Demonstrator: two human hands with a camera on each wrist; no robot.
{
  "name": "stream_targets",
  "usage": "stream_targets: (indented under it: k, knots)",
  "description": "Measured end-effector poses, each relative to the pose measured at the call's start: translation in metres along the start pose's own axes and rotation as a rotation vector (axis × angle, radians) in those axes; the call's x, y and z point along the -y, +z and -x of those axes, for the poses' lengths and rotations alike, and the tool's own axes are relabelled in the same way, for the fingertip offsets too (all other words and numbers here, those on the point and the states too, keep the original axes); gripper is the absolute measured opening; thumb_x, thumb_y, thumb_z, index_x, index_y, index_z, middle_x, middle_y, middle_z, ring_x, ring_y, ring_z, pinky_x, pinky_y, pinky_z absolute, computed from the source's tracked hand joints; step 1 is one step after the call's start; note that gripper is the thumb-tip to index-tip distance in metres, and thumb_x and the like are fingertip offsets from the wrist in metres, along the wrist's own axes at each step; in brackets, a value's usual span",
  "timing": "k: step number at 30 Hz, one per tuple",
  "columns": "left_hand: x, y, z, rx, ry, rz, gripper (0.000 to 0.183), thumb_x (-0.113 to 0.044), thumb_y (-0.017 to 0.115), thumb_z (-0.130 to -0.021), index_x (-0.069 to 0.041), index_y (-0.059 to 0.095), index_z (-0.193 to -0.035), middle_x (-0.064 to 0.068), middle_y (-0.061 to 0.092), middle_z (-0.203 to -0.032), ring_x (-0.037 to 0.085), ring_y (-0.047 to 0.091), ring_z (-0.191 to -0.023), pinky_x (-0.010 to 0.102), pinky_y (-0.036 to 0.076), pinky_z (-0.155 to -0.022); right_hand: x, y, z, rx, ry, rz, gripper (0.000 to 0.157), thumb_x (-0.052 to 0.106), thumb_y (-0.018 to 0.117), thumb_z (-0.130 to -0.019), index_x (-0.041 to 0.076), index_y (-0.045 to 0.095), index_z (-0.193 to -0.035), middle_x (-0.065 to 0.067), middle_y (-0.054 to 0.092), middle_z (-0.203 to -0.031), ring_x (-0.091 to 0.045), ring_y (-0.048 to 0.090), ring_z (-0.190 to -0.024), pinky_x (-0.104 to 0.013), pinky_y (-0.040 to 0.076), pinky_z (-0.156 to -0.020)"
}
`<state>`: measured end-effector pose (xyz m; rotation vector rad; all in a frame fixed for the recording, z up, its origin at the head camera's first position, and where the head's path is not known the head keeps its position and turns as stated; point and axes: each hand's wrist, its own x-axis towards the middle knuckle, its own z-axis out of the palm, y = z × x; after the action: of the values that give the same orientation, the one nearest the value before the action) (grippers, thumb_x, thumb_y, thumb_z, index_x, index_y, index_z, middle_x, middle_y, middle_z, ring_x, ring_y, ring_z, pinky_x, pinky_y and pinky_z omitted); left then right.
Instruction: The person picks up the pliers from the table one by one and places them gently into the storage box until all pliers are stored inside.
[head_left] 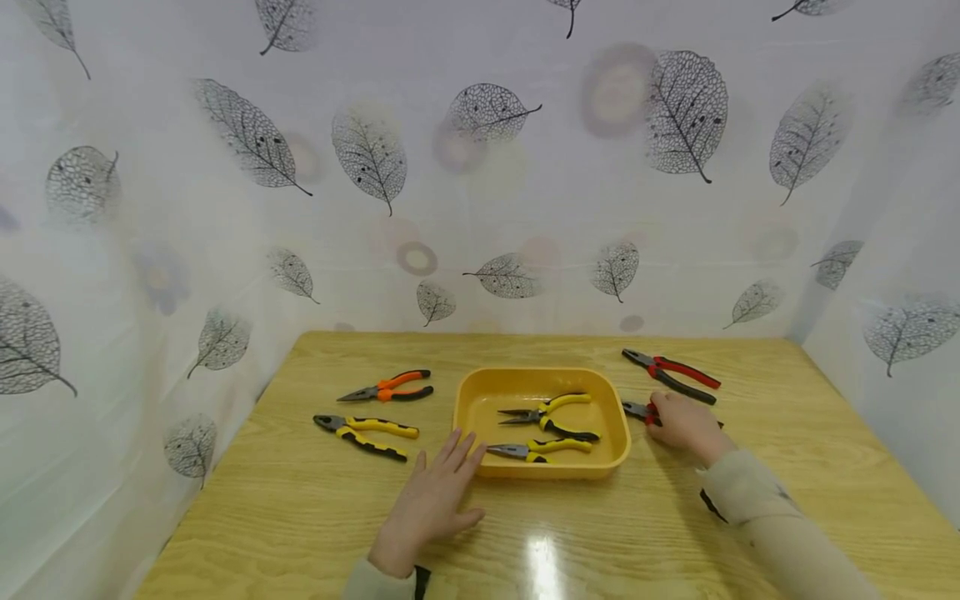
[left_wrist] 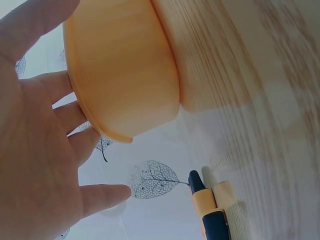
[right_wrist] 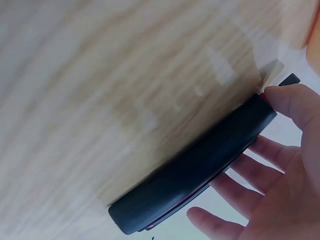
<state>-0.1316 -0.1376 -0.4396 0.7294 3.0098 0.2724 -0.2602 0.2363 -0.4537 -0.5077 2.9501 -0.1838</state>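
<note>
Held pliers, direction: the red-and-black pliers [head_left: 636, 409] at the yellow tray's [head_left: 540, 472] right side point their jaws left at its wall; the long axis runs from that wall out to the right, handles slanting slightly toward the near side.
Held pliers, place: just beside the tray's right wall, outside it.
Pliers in the tray: long-nosed pliers [head_left: 542, 414] and nearer pliers [head_left: 517, 451] both point left, handles to the right.
Hidden: the right hand [head_left: 688, 427] covers the pivot and most of the handles in the head view; the right wrist view shows one black handle in full length, but the jaws are mostly lost behind the thumb. The tray's near wall hides part of the nearer pliers' lower handle.
Cut off: the left wrist view shows only part of the tray.
Right grip: thumb and fingers pinch the pliers near the top of the handles.
Left grip: the left hand [head_left: 433, 500] is spread, grasping nothing, fingers straight against the tray's near left corner.
Beyond the tray's right side: another red-and-black pair [head_left: 651, 362], jaws up-left.
</note>
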Motion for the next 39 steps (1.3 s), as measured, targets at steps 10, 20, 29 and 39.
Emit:
stream_targets:
  k: [10, 20, 29, 39]
  knots:
    - [0.000, -0.001, -0.002, -0.007, 0.004, -0.003, 0.081, -0.049, 0.062, -0.076, -0.013, 0.026, -0.140, 0.008, 0.020, -0.145, 0.024, 0.010, -0.133, 0.062, 0.024, -0.092, -0.001, -0.004, 0.011, 0.025, -0.025, 0.012, 0.034, 0.021, 0.063, -0.080, -0.001, 0.051, -0.103, -0.015, 0.057, -0.090, -0.034, 0.054, -0.080, -0.048, 0.044, -0.059]
    - [-0.001, -0.001, -0.002, -0.005, 0.000, -0.013, 0.081, -0.049, 0.061, -0.077, -0.013, 0.027, -0.140, 0.008, 0.020, -0.145, 0.025, 0.010, -0.132, 0.062, 0.024, -0.092, -0.009, 0.002, 0.016, -0.022, -0.121, -0.001, 0.032, 0.018, 0.064, -0.079, 0.000, 0.053, -0.103, -0.012, 0.056, -0.089, -0.032, 0.054, -0.079, -0.047, 0.045, -0.061]
    - [0.000, -0.001, 0.000, -0.003, -0.004, -0.007, 0.081, -0.049, 0.061, -0.077, -0.013, 0.026, -0.140, 0.008, 0.020, -0.145, 0.024, 0.009, -0.133, 0.062, 0.023, -0.092, -0.021, 0.003, 0.019, -0.023, -0.219, -0.004, 0.055, 0.023, 0.066, -0.079, -0.010, 0.047, -0.118, -0.028, 0.049, -0.112, -0.043, 0.048, -0.100, -0.053, 0.040, -0.081]
    - [-0.001, -0.001, 0.000, 0.004, -0.004, 0.002, 0.082, -0.049, 0.061, -0.076, -0.013, 0.026, -0.141, 0.008, 0.019, -0.145, 0.025, 0.010, -0.132, 0.062, 0.023, -0.092, -0.032, 0.008, 0.019, -0.025, -0.226, -0.013, 0.056, 0.034, 0.066, -0.077, -0.009, 0.052, -0.109, -0.024, 0.052, -0.101, -0.037, 0.052, -0.091, -0.048, 0.043, -0.075]
